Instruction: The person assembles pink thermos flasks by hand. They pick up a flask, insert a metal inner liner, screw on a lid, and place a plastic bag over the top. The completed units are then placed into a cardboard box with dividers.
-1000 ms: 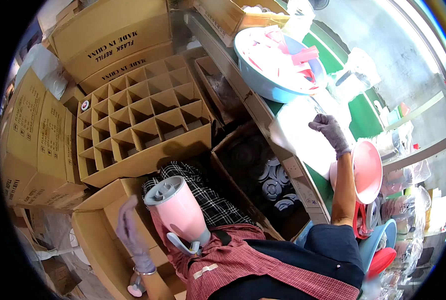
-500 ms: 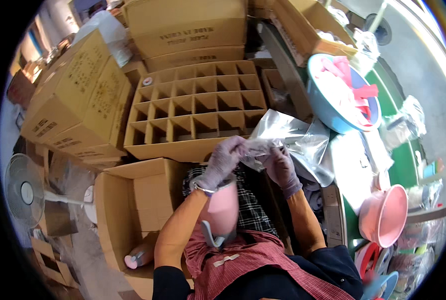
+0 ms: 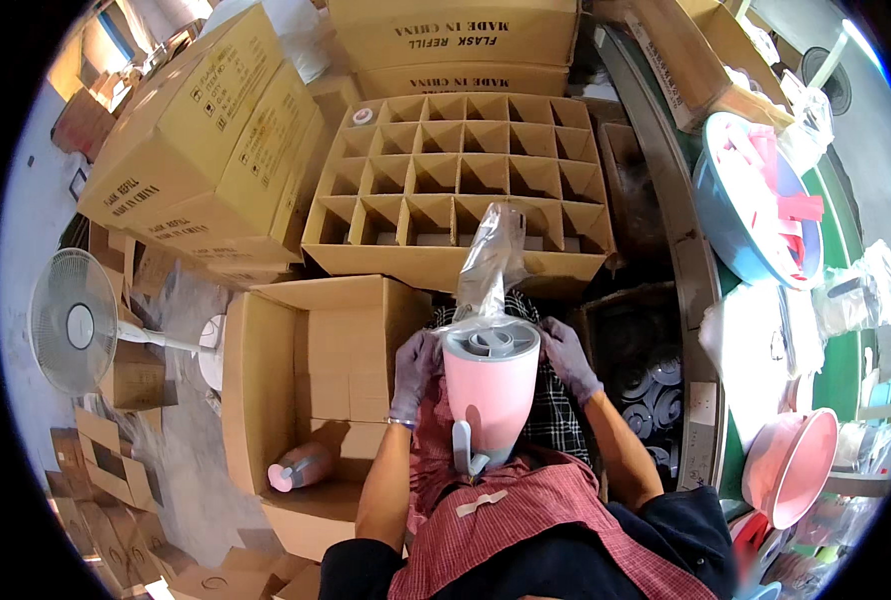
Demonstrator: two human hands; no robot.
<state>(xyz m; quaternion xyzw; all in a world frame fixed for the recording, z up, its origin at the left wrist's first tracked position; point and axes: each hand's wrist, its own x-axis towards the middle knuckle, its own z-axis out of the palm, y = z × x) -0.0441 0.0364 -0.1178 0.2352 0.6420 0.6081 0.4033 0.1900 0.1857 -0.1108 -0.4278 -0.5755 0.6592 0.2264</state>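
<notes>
A pink flask (image 3: 488,395) with a grey lid and grey handle stands upright on my lap. A clear plastic bag (image 3: 493,262) sits over its top, rising loose above the lid. My left hand (image 3: 413,374), in a purple glove, grips the bag's edge at the flask's left side. My right hand (image 3: 568,357), also gloved, grips the bag at the right side. Both hands hold the bag against the flask's upper rim.
A divided cardboard carton (image 3: 456,185) with several empty cells lies ahead. An open box (image 3: 311,385) at my left holds another pink flask (image 3: 301,467). Stacked cartons (image 3: 201,150), a floor fan (image 3: 76,322), a blue basin (image 3: 756,200) and pink basin (image 3: 791,465) on the right bench.
My right hand came back from the bench, both hands opened the plastic bag in front of me, and now the bag is drawn over the flask's top.
</notes>
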